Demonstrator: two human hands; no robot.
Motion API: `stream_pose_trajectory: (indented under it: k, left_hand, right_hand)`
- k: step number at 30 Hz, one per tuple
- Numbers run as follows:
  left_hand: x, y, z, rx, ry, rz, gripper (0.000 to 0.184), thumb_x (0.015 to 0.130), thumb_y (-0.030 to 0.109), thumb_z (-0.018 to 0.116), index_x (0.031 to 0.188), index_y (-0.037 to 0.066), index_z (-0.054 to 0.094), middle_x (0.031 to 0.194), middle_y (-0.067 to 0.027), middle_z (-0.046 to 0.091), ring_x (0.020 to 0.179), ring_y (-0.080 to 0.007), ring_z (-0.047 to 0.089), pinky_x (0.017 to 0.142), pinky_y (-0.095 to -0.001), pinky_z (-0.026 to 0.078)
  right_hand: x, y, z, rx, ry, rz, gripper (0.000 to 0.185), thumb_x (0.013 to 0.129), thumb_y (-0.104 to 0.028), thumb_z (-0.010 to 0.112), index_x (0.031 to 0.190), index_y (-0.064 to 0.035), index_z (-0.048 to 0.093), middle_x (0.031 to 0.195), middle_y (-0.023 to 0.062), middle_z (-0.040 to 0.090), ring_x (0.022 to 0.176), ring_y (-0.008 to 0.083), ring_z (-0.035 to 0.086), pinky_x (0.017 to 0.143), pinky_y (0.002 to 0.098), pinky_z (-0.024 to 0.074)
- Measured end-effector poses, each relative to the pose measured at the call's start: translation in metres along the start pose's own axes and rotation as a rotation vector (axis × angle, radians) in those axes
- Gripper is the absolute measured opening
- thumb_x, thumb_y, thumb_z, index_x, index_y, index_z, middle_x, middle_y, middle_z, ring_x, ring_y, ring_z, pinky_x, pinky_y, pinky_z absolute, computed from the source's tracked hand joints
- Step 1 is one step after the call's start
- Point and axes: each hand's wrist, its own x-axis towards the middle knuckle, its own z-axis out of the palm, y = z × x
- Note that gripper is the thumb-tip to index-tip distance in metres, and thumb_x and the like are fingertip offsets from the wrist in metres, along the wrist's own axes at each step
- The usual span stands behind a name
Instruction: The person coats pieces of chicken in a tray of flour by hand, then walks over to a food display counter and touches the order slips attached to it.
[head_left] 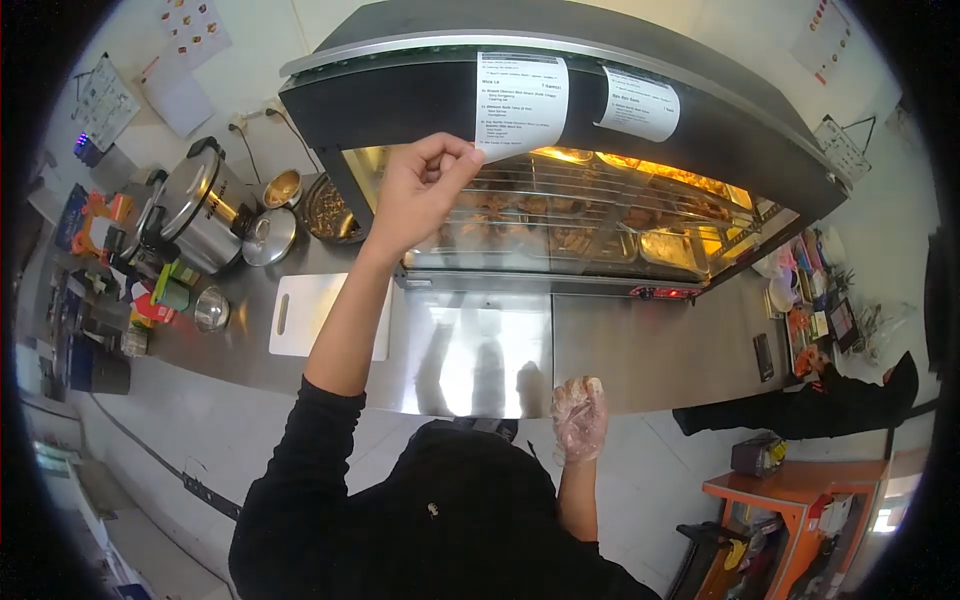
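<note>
white order slip (pixel 530 100), upper centre: top attached to food warmer (pixel 350 110), lower corner pinched by left hand (pixel 420 195); second slip (pixel 642 106), attached, untouched; gloved right hand (pixel 580 420), lower centre, fingers curled.

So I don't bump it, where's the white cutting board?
In the head view, the board lies on the steel counter, left of centre, near the round lid and partly behind the left forearm.

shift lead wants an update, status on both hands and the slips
Left hand bare, pinching larger slip's lower corner. Right hand in clear glove, near counter edge, apparently holding nothing. Nothing visibly blocking larger slip.
</note>
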Motion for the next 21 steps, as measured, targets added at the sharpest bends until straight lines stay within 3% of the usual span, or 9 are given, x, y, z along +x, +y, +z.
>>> stream_pose_trajectory:
  k: [3, 11, 14, 21]
  left_hand:
    - [0.001, 0.000, 0.001, -0.015, 0.014, -0.030, 0.013, 0.092, 0.015, 0.063, 0.087, 0.003, 0.063, 0.059, 0.0083, 0.046, 0.051, 0.0008, 0.038, 0.046, -0.0181, 0.029]
    - [0.006, 0.001, 0.000, 0.013, 0.024, -0.043, 0.013, 0.092, 0.015, 0.063, 0.087, 0.003, 0.063, 0.058, 0.0086, 0.046, 0.050, 0.0009, 0.038, 0.047, -0.0186, 0.029]
    - [0.010, -0.003, 0.000, 0.018, 0.030, -0.036, 0.013, 0.092, 0.016, 0.063, 0.088, 0.003, 0.063, 0.058, 0.0089, 0.045, 0.050, 0.0009, 0.038, 0.047, -0.0185, 0.029]
    - [0.010, -0.001, 0.001, 0.087, 0.031, 0.006, 0.014, 0.092, 0.016, 0.063, 0.091, 0.002, 0.062, 0.057, 0.0095, 0.042, 0.051, 0.0009, 0.038, 0.047, -0.0181, 0.028]
  right_hand:
    - [0.000, -0.003, 0.004, -0.034, 0.105, 0.014, 0.012, 0.094, -0.022, 0.055, 0.091, -0.0100, 0.059, 0.081, 0.0066, 0.060, 0.073, 0.0240, 0.057, 0.056, 0.0338, 0.0463]
    - [0.006, -0.010, 0.006, -0.034, -0.079, 0.049, 0.015, 0.094, -0.023, 0.053, 0.087, -0.0097, 0.055, 0.077, 0.0065, 0.056, 0.067, 0.0204, 0.051, 0.054, 0.0314, 0.0423]
    - [0.004, -0.012, 0.014, -0.120, 0.041, 0.045, 0.018, 0.095, -0.027, 0.051, 0.085, -0.0123, 0.055, 0.073, 0.0025, 0.052, 0.067, 0.0196, 0.049, 0.054, 0.0307, 0.0440]
    - [0.007, -0.013, 0.007, -0.054, -0.066, 0.050, 0.015, 0.095, -0.025, 0.052, 0.090, -0.0116, 0.057, 0.078, 0.0045, 0.055, 0.069, 0.0207, 0.051, 0.056, 0.0313, 0.0461]
